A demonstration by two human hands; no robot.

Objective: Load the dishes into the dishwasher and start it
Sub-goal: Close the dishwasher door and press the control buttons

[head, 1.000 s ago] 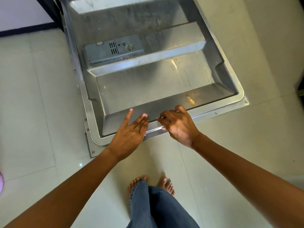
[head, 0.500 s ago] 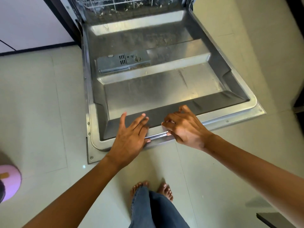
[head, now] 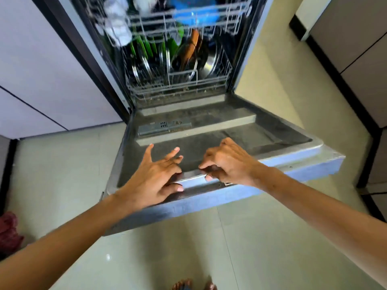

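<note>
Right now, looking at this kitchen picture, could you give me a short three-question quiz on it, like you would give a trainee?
1. True or false: the dishwasher door is fully shut.
2. Which hand curls its fingers over the door's front edge? A) left hand B) right hand
3. Fill in: the lower rack holds steel and ____ plates.

Key:
1. False. The door stands open, with the loaded racks in view behind it.
2. B. The right hand grips the edge; the left hand rests on it with its fingers spread.
3. Green.
</note>
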